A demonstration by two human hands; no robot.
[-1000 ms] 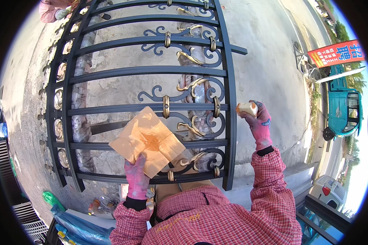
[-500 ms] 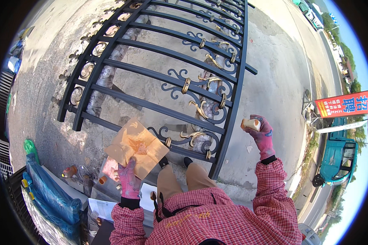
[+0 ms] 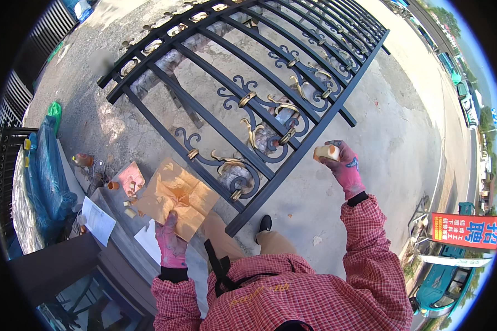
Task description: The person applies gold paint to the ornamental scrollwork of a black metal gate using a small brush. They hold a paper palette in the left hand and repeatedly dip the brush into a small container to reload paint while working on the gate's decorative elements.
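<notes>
My left hand (image 3: 171, 245), in a pink stained glove, grips the near edge of a creased brown cardboard square (image 3: 196, 207) with a wet orange-brown smear in its middle. The thumb lies on top; the other fingers are hidden beneath. In my right hand (image 3: 348, 168), also gloved in pink, is a small whitish sponge (image 3: 327, 153) with brown-stained ends, held up just right of a railing. This black metal railing (image 3: 270, 185) has curled scrolls and gold-coloured leaves and collars (image 3: 247, 99). The sponge appears apart from it.
Left of the cardboard lie a pink-stained sheet (image 3: 131, 178), a small orange-brown cup (image 3: 113, 185), a bottle (image 3: 83, 160) and white paper (image 3: 98, 220). Blue plastic wrapping (image 3: 49, 171) stands at far left. A red sign (image 3: 464, 230) and teal vehicle (image 3: 442, 287) are at right.
My view has turned left, so the railing appears rotated clockwise and the sign lower. One shoe now shows right of the railing's near corner. Both hands keep their hold.
</notes>
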